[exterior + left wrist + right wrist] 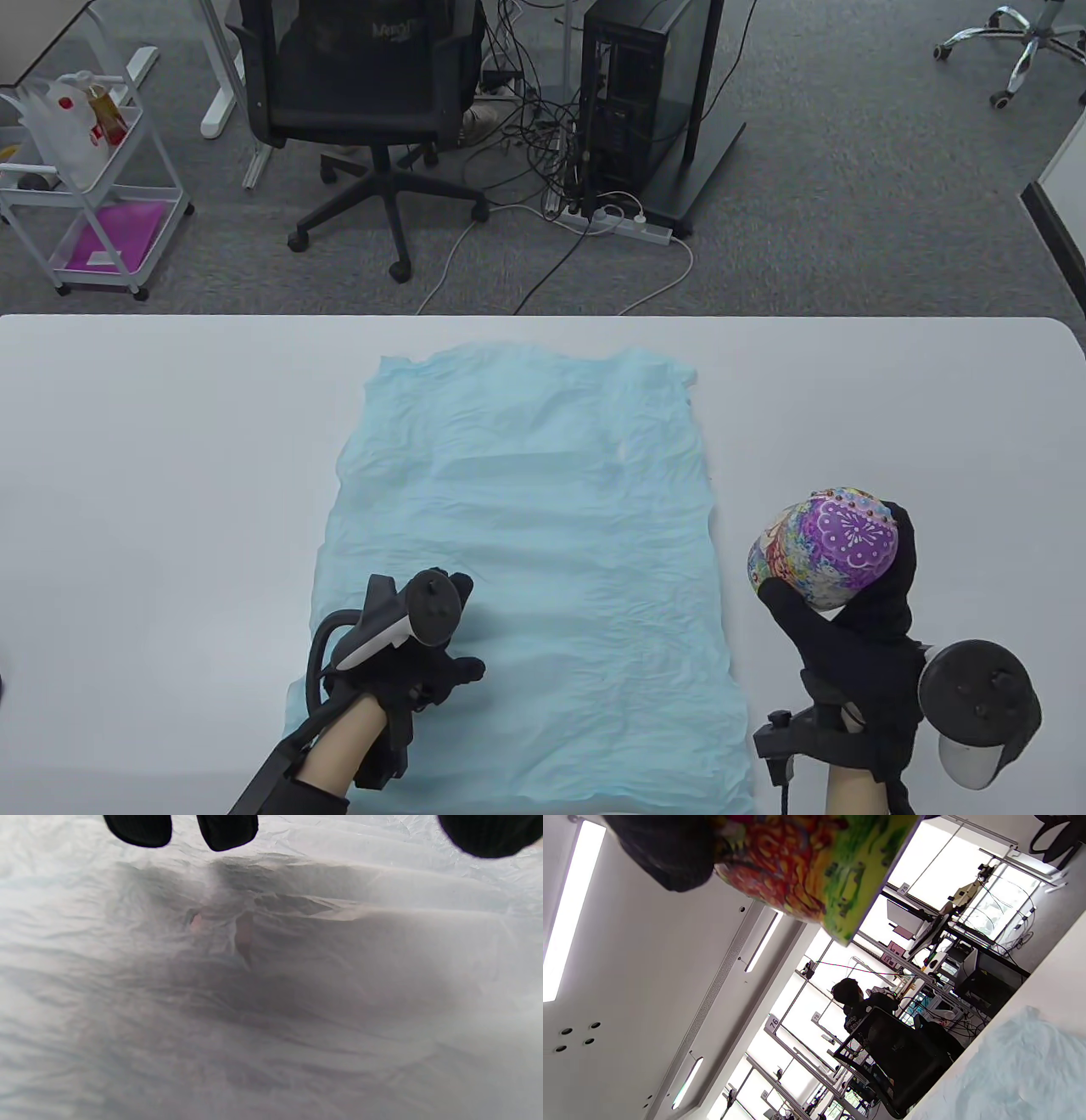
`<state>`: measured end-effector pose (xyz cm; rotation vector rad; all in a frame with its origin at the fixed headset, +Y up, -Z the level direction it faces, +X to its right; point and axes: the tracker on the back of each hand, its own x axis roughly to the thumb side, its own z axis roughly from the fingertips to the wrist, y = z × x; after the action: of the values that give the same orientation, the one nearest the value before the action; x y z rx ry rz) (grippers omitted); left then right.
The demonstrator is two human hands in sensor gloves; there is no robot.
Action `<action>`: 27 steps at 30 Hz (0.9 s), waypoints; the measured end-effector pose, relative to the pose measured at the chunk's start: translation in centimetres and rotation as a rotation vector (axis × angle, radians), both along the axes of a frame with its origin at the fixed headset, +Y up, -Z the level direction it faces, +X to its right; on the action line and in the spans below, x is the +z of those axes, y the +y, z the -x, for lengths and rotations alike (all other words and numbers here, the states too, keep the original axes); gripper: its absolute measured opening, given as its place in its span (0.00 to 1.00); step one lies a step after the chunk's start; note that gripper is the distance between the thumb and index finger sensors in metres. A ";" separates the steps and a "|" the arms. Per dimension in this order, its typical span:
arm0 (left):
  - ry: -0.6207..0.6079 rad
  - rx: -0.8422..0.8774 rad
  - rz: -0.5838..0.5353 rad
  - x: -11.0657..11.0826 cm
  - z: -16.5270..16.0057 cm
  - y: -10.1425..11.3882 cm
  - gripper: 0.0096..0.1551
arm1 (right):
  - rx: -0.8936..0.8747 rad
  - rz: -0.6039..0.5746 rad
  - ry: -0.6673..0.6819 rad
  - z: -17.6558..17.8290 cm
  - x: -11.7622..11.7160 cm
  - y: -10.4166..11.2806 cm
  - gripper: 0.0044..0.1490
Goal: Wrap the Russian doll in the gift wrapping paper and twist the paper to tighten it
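Note:
A crumpled light-blue sheet of wrapping paper (pixel 526 543) lies spread flat on the white table (pixel 127 475). My left hand (pixel 441 645) rests on the sheet's near left part, fingers (pixel 227 830) reaching out over the paper (pixel 271 984). My right hand (pixel 836 607) grips the colourful Russian doll (pixel 823 548) and holds it above the table, just right of the sheet's right edge. In the right wrist view the doll (pixel 814 870) fills the top with its flat base edge showing, and a corner of the paper (pixel 1018 1077) lies at the bottom right.
Beyond the table's far edge stand a black office chair (pixel 373 93), a computer tower (pixel 645 102) with tangled cables and a white trolley (pixel 85 187). A person sits at a far desk (pixel 857 1001) in the right wrist view.

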<state>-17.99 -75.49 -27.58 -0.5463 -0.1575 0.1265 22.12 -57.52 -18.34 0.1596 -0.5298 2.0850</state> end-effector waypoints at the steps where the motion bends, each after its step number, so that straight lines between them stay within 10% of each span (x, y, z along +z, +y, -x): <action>1: 0.004 0.004 -0.001 0.0 0.1 0.0 0.58 | 0.054 -0.015 -0.024 0.9 0.4 1.4 0.69; 13: 0.032 0.017 -0.032 -0.1 0.9 0.6 0.57 | 0.566 -0.158 -0.268 11.8 -2.8 9.8 0.68; 27: 0.098 0.057 -0.045 -0.8 2.6 0.9 0.55 | 1.095 0.021 -0.118 22.6 -12.2 -2.8 0.67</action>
<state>-20.61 -74.57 -28.38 -0.4899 -0.0798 0.2046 -0.44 -60.36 -30.55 0.3760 -0.5470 3.1772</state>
